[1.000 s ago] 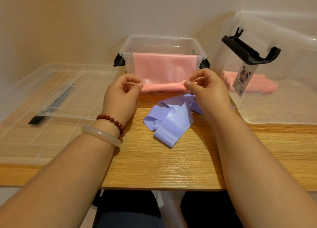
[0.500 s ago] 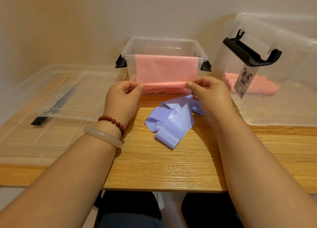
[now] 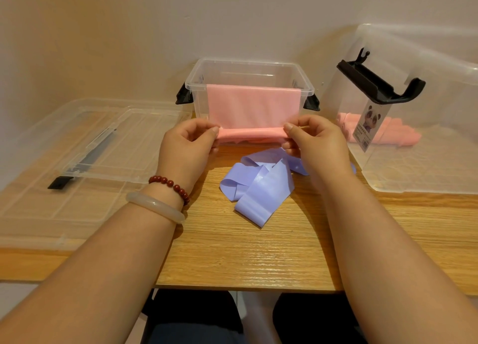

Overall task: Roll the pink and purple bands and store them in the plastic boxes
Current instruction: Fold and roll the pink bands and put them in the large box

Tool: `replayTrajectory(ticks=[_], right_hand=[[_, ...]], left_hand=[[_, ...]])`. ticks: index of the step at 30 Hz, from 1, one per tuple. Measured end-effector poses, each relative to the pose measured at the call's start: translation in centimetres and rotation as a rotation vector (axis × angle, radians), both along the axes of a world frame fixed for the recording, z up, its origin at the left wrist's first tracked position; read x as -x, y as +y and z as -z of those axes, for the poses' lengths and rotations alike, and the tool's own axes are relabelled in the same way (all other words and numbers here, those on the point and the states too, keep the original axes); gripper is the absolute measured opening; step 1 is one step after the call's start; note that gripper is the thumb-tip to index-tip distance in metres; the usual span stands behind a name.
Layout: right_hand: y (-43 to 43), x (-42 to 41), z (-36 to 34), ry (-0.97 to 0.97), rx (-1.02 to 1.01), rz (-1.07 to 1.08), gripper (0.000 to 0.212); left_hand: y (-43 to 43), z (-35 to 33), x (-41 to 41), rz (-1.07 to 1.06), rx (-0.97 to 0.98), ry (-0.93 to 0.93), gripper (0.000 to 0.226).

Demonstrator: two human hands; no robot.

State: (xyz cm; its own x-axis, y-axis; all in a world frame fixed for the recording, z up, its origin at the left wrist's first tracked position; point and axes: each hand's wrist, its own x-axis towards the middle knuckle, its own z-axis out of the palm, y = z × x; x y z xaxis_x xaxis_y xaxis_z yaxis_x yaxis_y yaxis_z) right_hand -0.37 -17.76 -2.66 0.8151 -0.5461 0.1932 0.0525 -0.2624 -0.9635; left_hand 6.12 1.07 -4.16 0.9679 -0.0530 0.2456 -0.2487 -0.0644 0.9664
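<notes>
Two bands concern us: nearest, the purple band [image 3: 258,188] lies loose and unrolled on the tabletop [image 3: 232,253]. Just beyond, our left hand [image 3: 186,149] and right hand [image 3: 318,147] each pinch one end of the roll of the pink band [image 3: 252,106] in a closed grip; this past second it has barely climbed. At 12 o'clock its flat stretch drapes over the rim of the small box [image 3: 248,62], so we judge much rolling remains.

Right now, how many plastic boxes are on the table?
2: the small box centre back, pink band over its rim; the large box at right, holding pink rolls.
</notes>
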Motion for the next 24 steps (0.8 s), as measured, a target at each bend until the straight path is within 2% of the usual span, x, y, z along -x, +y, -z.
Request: replayTrajectory(ticks=[3, 6, 11, 14, 17, 19, 23, 24], right_hand=[[-0.22, 0.2, -0.14, 0.002, -0.002, -0.022, 0.015], [-0.18, 0.29, -0.21, 0.01, 0.021, -0.033, 0.005], [0.05, -0.12, -0.02, 0.027, -0.137, -0.014, 0.007], [0.13, -0.42, 0.09, 0.012, -0.189, 0.019, 0.008], [0.36, -0.29, -0.02, -0.023, -0.219, 0.01, 0.012], [0.34, -0.12, -0.14, -0.031, -0.194, -0.003, 0.017], [0.06, -0.02, -0.17, 0.007, -0.149, 0.011, 0.005], [-0.01, -0.01, -0.17, 0.013, -0.138, 0.013, 0.008]], left_hand=[[0.01, 0.0, 0.04, 0.037, -0.009, 0.019, 0.012], [-0.14, 0.04, -0.12, 0.002, -0.002, 0.014, 0.013], [-0.05, 0.27, -0.42, -0.017, 0.007, 0.027, 0.017], [-0.13, 0.13, -0.24, -0.012, 0.024, 0.019, 0.012], [-0.16, 0.02, -0.21, 0.006, 0.058, -0.01, 0.018], [-0.13, 0.0, -0.24, 0.0, 0.042, -0.013, 0.018], [-0.08, -0.12, -0.06, 0.001, 0.084, 0.018, 0.018], [-0.06, -0.13, -0.03, 0.005, 0.082, 0.022, 0.018]])
